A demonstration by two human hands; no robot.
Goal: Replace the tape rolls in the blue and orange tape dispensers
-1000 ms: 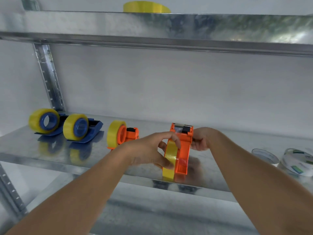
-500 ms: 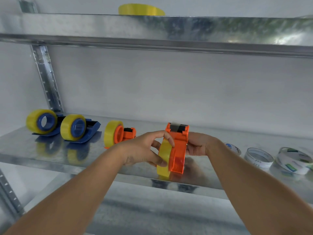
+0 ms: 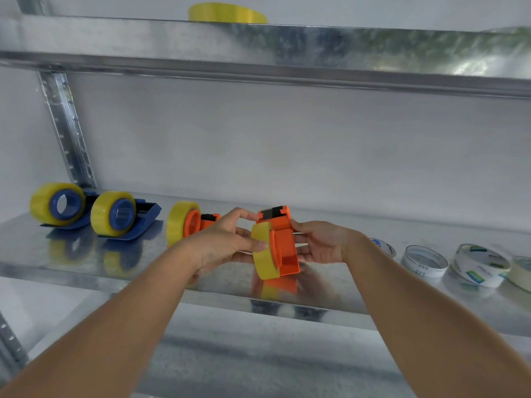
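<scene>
From the head camera, both bare hands meet over the near middle of the galvanised metal shelf (image 3: 86,262), holding an orange plastic tape dispenser (image 3: 283,245) fitted with a yellow glossy tape roll (image 3: 264,251). The left hand (image 3: 221,242) comes in from the left; its fingers (image 3: 258,245) are clamped on the roll, thumb laid across the curved tread, forefinger reaching up to the dispenser's dark cutter end. The right hand (image 3: 321,242) cups the dispenser's right side, fingers closed on the orange body. The dispenser stands on edge, cutter far and up, its near lower end just above or touching the shelf; which of the two cannot be told. An orange and yellow reflection lies in the shiny metal beneath it.

To the left on the same shelf stand a second orange dispenser carrying a yellow roll (image 3: 186,222), then two blue curved-base plastic dispensers (image 3: 120,216), each with a thick yellow roll on a blue hub, side by side by the perforated steel upright (image 3: 67,133). To the right lie flat, thin, nearly spent white rings of tape with printed cores (image 3: 425,261), set well apart from the hands. On the upper metal shelf (image 3: 287,50), a flat yellow roll (image 3: 227,13) shows over the front lip. The wall behind is plain pale grey.
</scene>
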